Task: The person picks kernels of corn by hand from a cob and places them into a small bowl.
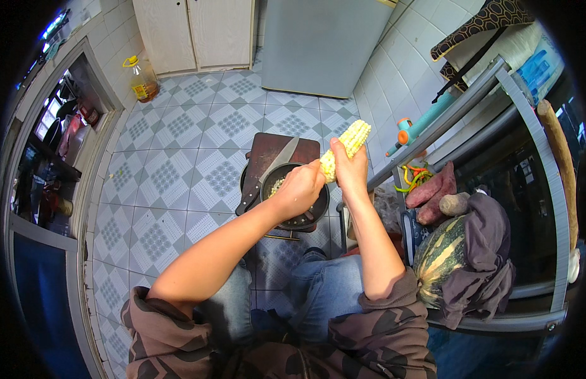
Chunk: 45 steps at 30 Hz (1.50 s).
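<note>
My right hand point(349, 163) is closed around an ear of pale yellow corn point(354, 137), which tilts up to the right. The fingertips of my left hand point(300, 187) touch the lower end of the ear; whether they grip it is hard to see. Under my left hand is a dark round pan point(321, 207) with loose corn kernels point(276, 186) in it, partly hidden by the hand. The pan rests on a dark wooden board point(264, 147). A kitchen knife point(279, 159) lies across the board at the pan's left, its black handle toward me.
On the right, a metal-framed rack point(463, 324) holds a green striped pumpkin point(439, 256), a grey cloth point(487, 237), sweet potatoes point(425, 190) and peppers point(417, 177). An oil bottle point(143, 85) stands on the tiled floor near a white cabinet point(222, 33). A grey refrigerator point(321, 47) stands ahead.
</note>
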Each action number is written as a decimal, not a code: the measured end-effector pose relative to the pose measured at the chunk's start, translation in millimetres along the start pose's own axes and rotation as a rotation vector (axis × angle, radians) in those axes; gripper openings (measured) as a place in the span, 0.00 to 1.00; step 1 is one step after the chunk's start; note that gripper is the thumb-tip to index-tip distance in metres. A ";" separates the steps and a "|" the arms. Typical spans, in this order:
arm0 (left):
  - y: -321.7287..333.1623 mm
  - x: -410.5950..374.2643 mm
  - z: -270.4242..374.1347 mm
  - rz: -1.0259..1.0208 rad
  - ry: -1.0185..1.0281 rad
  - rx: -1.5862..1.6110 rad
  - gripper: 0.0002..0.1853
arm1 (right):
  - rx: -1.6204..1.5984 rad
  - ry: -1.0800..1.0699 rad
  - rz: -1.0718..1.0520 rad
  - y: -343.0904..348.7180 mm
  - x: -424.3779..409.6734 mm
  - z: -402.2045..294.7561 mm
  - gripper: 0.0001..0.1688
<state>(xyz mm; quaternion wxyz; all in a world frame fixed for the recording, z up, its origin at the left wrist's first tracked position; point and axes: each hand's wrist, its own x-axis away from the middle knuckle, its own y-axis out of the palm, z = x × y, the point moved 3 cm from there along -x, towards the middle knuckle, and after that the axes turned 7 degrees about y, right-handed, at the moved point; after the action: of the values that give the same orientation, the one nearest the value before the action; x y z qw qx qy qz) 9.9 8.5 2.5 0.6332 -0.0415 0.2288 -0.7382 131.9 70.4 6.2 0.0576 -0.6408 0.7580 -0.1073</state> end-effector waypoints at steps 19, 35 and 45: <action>-9.2 4.2 -83.6 -0.158 -0.462 -0.233 0.15 | -0.069 0.061 -0.147 2.6 5.5 -3.6 0.26; -4.9 0.0 -15.1 -0.233 -0.197 0.531 0.19 | 0.062 0.008 -0.065 0.0 -1.8 4.2 0.31; -0.3 1.6 -11.4 -0.155 -0.084 0.436 0.15 | 0.117 -0.080 0.000 0.6 5.7 -4.6 0.32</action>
<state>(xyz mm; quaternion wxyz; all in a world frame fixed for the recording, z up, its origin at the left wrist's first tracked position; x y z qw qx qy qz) 5.3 10.3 -7.9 0.5773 0.0483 0.0335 -0.8144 129.3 65.4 10.8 0.1253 -0.6403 0.7474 -0.1257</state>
